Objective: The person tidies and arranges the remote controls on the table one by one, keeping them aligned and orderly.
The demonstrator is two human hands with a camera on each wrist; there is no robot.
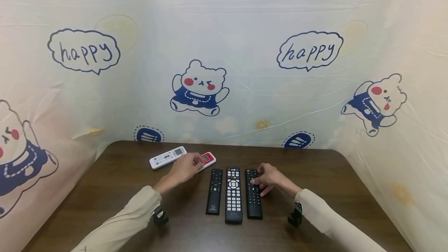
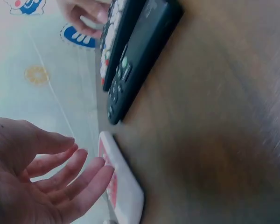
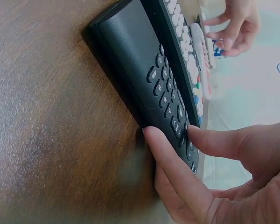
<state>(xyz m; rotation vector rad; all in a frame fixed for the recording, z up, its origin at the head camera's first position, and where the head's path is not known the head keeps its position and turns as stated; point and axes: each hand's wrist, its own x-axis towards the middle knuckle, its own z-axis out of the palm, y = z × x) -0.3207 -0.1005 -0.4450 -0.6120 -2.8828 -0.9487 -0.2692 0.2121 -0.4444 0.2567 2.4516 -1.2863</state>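
My right hand (image 1: 271, 178) is at the rightmost black remote control (image 1: 254, 205), which lies on the table. In the right wrist view its thumb presses the button face of that remote (image 3: 130, 60) while the forefinger lies along the side edge. My left hand (image 1: 182, 168) hovers by a red-and-white remote control (image 1: 209, 158), partly covering it. The left wrist view shows loosely bent fingers with nothing between them, close to the red-and-white remote (image 2: 126, 186). Beyond that hand a white remote control (image 1: 164, 159) lies slanted.
A black remote with white buttons (image 1: 233, 201) and a slim black remote (image 1: 214, 193) lie side by side, left of the rightmost one. All rest on a brown wooden table (image 1: 189, 228). A patterned cloth (image 1: 245, 30) hangs behind the table and at its sides.
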